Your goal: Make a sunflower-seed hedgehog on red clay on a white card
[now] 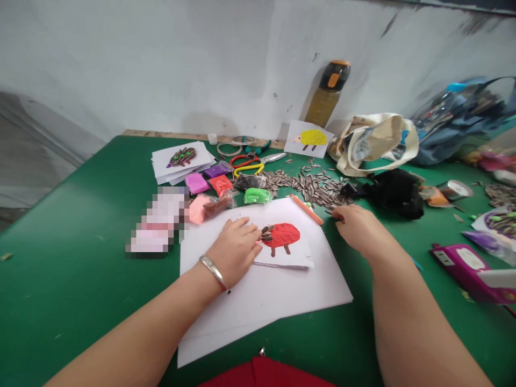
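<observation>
My left hand point(236, 250) lies flat with its fingers stretched over the left part of a small white card point(282, 262), holding nothing. On that card is a red clay hedgehog body point(285, 235) with brown legs; a few striped sunflower seeds point(266, 233) sit at its left end, beside my fingertips. My right hand point(355, 226) is at the near right edge of a pile of sunflower seeds point(316, 188), thumb and finger pinched on what looks like one seed. Under the card are larger white sheets point(318, 290). An orange stick-like tool point(307, 209) lies at their top edge.
Bagged coloured clay point(258, 196), scissors point(272, 158) and a card with a seed-covered hedgehog point(183, 157) lie beyond my left hand. A bottle point(326, 97) and a yellow hedgehog card point(309, 138) stand by the wall. Rightward are a cloth bag point(374, 142) and a purple device point(470, 271).
</observation>
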Tool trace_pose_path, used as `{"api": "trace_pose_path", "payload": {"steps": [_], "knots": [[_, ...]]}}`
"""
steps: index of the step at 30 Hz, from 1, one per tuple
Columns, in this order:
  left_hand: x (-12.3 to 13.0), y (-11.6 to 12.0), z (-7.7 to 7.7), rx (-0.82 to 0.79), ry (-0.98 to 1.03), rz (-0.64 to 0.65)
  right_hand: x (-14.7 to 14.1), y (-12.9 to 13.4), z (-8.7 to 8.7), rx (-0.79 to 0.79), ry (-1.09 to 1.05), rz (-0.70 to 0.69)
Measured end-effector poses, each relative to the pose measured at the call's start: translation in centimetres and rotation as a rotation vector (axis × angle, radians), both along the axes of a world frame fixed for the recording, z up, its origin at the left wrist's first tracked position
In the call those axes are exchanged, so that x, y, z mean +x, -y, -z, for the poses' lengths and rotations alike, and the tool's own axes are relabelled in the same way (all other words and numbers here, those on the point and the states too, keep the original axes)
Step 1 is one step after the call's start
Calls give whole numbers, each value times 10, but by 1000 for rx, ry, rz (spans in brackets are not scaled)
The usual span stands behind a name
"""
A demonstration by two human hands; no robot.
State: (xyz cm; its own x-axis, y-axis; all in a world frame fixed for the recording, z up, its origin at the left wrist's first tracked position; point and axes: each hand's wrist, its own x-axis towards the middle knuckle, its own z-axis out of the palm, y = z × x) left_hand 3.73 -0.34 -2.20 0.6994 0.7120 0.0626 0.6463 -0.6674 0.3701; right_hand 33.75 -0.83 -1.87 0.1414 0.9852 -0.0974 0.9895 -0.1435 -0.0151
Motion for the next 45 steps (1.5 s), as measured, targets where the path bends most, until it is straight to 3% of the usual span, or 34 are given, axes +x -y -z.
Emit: {"api": "trace_pose_path", "payload": {"steps": [19,24,28,32,35,38,42,45], "knots": [[0,0,-1,0,-8,12,0,3,6,-2,40,10],[1,1,-2,-3,-28,8,-3,1,-1,203,-11,147],[1,2,-3,-16,-42,1,-10,-3,-8,367,-216,177],[1,2,-2,-11,-17,-4,-29,-2,-5,360,-643,149],[0,1,0,48,80,-28,-50,2,-3,289,-985,83],[-1,2,1,182,257,-51,-74,11,-7,227,-1183,-1],[1,4,-2,243,421,2,-102,24,-15,-82,-1316,-157],[3,5,-4,172,425,75,-112,29,-16,-118,-1251,-193]]}}
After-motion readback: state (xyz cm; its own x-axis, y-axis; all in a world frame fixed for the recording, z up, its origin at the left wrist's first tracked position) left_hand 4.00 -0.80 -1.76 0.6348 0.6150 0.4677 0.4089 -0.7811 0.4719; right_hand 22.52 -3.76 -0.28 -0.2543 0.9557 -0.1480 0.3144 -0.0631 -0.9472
